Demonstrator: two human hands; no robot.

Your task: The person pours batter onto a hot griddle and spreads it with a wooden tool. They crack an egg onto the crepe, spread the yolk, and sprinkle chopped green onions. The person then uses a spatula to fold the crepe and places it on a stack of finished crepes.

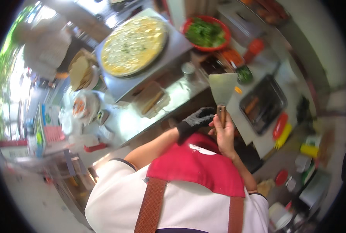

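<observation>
My right hand (225,134) is bare and grips the wooden handle of a metal scraper (223,87). Its wide blade points away from me, in front of the counter's edge. My left hand (198,118) wears a dark knit work glove with a grey back. It is close beside the right hand, and its fingertips are hidden, so any hold cannot be made out. Ahead to the left, a large round crepe (135,43) covers a griddle plate, with pale filling and green bits on top. A rectangular black pan (263,103) with a brown piece of food lies to the right.
A red bowl of leafy greens (206,32) stands beyond the griddle's right corner. Near it are a tub of dark sauce (213,63) and a red-capped bottle (254,49). Red and yellow squeeze bottles (280,125) lie beside the pan. At far left, a blurred person (46,48) stands.
</observation>
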